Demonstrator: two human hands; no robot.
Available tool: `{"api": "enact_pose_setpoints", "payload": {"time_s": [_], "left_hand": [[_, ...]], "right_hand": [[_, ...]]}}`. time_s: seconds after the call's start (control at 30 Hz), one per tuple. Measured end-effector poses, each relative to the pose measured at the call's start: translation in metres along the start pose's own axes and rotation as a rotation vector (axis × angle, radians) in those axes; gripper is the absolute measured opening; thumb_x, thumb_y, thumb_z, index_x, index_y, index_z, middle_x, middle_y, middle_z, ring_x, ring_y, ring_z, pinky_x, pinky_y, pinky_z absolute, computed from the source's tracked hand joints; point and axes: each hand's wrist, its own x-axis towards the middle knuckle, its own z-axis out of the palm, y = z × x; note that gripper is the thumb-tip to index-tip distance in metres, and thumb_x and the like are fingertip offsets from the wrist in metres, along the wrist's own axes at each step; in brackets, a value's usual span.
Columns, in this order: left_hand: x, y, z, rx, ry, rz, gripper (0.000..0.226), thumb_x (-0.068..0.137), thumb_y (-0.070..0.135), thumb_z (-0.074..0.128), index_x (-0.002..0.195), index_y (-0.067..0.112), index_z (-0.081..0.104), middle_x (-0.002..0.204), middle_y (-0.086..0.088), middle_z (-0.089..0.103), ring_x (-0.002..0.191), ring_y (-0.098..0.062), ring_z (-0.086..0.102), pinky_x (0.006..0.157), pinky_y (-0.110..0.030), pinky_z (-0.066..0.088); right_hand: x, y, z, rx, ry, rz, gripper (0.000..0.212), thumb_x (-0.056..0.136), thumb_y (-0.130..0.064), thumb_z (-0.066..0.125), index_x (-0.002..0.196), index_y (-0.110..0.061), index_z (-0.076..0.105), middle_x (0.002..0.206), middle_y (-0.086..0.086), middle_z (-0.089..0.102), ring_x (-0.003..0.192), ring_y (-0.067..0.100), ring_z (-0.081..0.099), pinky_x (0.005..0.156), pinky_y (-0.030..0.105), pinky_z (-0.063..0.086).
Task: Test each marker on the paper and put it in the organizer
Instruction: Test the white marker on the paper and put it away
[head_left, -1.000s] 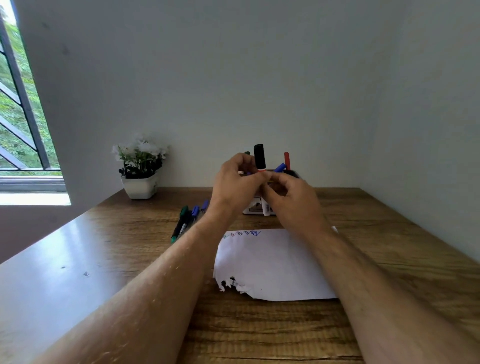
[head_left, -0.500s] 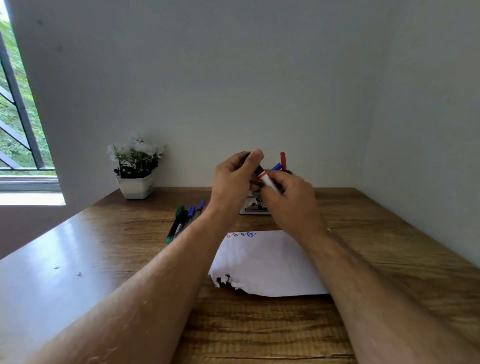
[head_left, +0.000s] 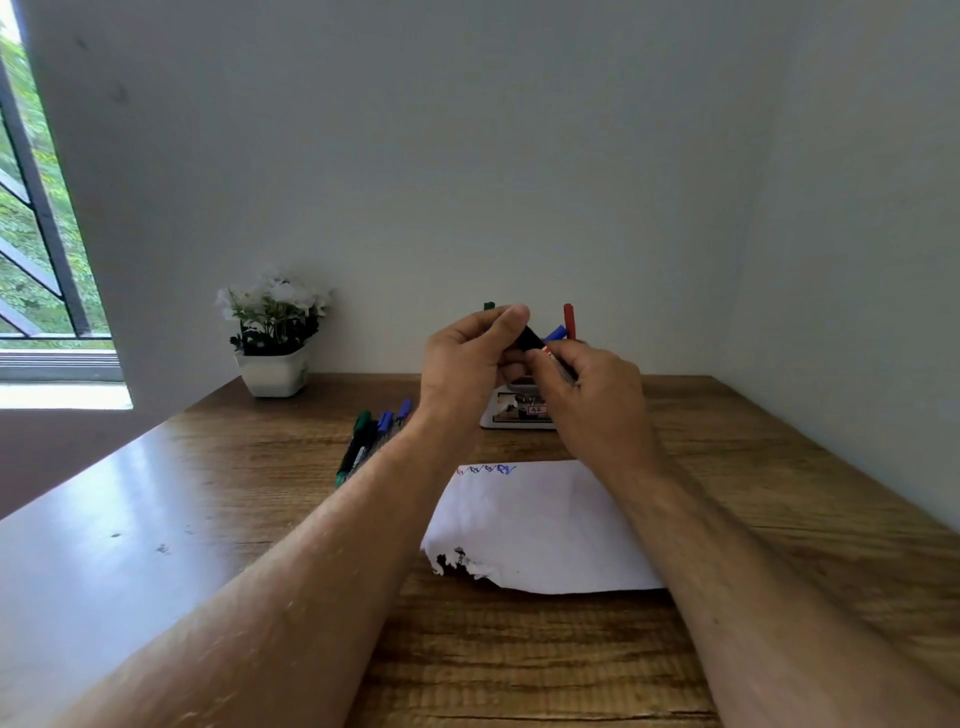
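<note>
Left hand (head_left: 462, 358) pinches the black cap (head_left: 531, 338); right hand (head_left: 587, 395) grips the marker (head_left: 558, 361) barrel, both raised above the organizer (head_left: 498, 415) at the counter's (head_left: 779, 519) far edge. Paper (head_left: 540, 525) lies nearer; spare markers (head_left: 371, 441) lie left.

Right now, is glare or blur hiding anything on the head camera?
Head view: window light puts a pale sheen on the table at left; the marker between the left hand and right hand looks soft, the organizer label unreadable; wide-angle bend at the edges.
</note>
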Motion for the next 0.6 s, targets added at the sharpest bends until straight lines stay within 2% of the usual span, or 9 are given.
{"api": "enact_pose_setpoints", "payload": {"time_s": [0.17,0.33,0.47,0.57,0.6], "left_hand": [[0.0006,-0.0010,-0.0010,0.034,0.015,-0.003,0.018,0.088,0.023,0.071,0.093,0.006,0.074,0.080,-0.006,0.074,0.071,-0.016,0.070,0.068,-0.024,0.058],[0.0009,-0.0002,-0.0035,0.034,0.005,-0.010,0.017,0.092,0.019,0.067,0.093,0.004,0.073,0.075,-0.005,0.074,0.069,-0.013,0.070,0.066,-0.024,0.058],[0.0004,0.0005,-0.0017,0.051,0.018,-0.019,0.017,0.092,0.020,0.066,0.092,0.004,0.073,0.076,-0.005,0.074,0.068,-0.013,0.070,0.065,-0.023,0.057],[0.0015,0.0002,-0.0014,0.077,0.044,-0.025,0.017,0.093,0.021,0.066,0.089,0.005,0.073,0.080,-0.009,0.072,0.071,-0.016,0.068,0.071,-0.029,0.060],[0.0019,0.0001,-0.0019,0.097,0.059,-0.025,0.017,0.093,0.021,0.065,0.089,0.006,0.073,0.081,-0.009,0.072,0.070,-0.015,0.067,0.069,-0.028,0.059]], "right_hand": [[0.0008,-0.0016,-0.0002,0.038,-0.010,0.006,0.027,0.098,-0.031,0.055,0.101,-0.013,0.075,0.071,-0.008,0.067,0.061,-0.006,0.061,0.053,0.003,0.039],[0.0005,-0.0036,-0.0014,0.044,-0.006,0.020,0.027,0.096,-0.034,0.059,0.097,-0.014,0.078,0.062,-0.014,0.060,0.058,-0.012,0.058,0.050,0.002,0.037],[0.0021,-0.0048,-0.0031,0.033,0.008,0.042,0.026,0.094,-0.037,0.061,0.093,-0.018,0.080,0.065,-0.009,0.068,0.060,-0.009,0.061,0.051,0.003,0.040],[0.0028,-0.0072,0.0002,0.007,0.001,0.055,0.029,0.093,-0.041,0.061,0.093,-0.019,0.079,0.066,-0.010,0.068,0.063,-0.006,0.062,0.053,0.004,0.042],[0.0030,-0.0079,0.0015,-0.001,-0.001,0.062,0.030,0.093,-0.042,0.061,0.090,-0.019,0.079,0.064,-0.010,0.068,0.061,-0.003,0.062,0.052,0.005,0.042]]}}
